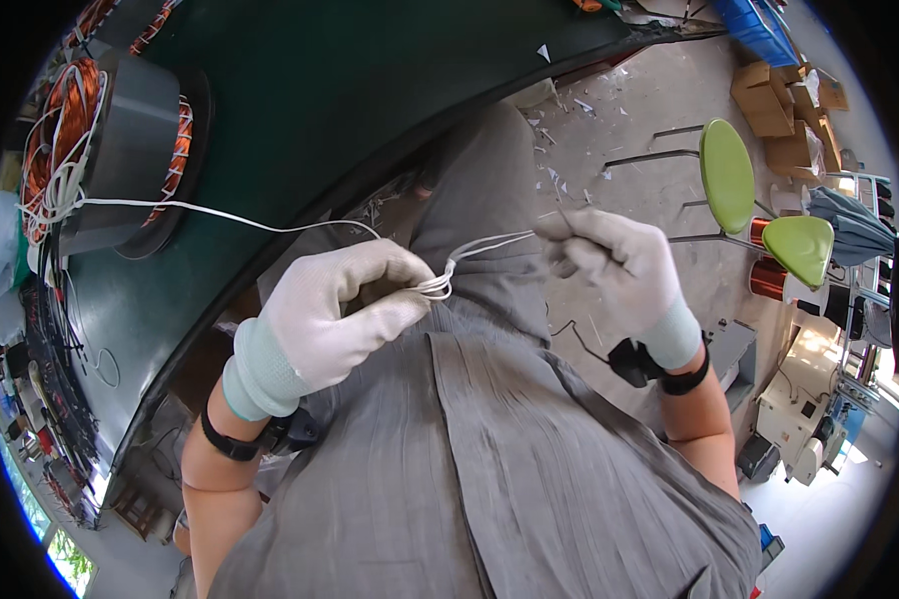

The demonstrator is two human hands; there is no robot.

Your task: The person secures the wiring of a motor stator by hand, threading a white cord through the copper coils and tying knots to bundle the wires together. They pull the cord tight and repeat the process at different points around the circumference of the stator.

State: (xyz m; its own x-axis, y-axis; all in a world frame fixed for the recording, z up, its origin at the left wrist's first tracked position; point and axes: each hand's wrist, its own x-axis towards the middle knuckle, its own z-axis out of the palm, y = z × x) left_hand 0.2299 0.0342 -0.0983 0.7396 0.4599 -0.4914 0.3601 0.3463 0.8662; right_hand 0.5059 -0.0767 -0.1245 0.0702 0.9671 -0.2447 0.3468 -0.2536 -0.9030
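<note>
Green surface: We see it [270,95] at the left, its dark edge near the line of the cord; a slack cord could rub or snag there.
Grey garment: It [559,449] spreads beneath both hands, and we judge that a dropped strand could get lost in its folds.
Grey ring: This coil-wound core [130,150] rests on the surface, anchoring the cord; a hard tug from our side could strain the coils.
Copper windings: White strands bunch against them [78,105], so we think pulling could tighten that tangle instead of freeing length.
Left hand: Gloved, it [330,309] has its fingers pinched on the gathered cord; if the grip loosens, the loop could spill open.
Right hand: Its gloved fingers [609,250] grasp the far strands, though we cannot tell exactly how; smooth strands could slip through the glove fabric.
White cord: It [220,213] runs from the ring to the left hand, then on between both hands; uneven tension could twist it.
Loop: Just beyond the left fingers, it [448,275] could knot early if we draw one strand faster than another.
</note>
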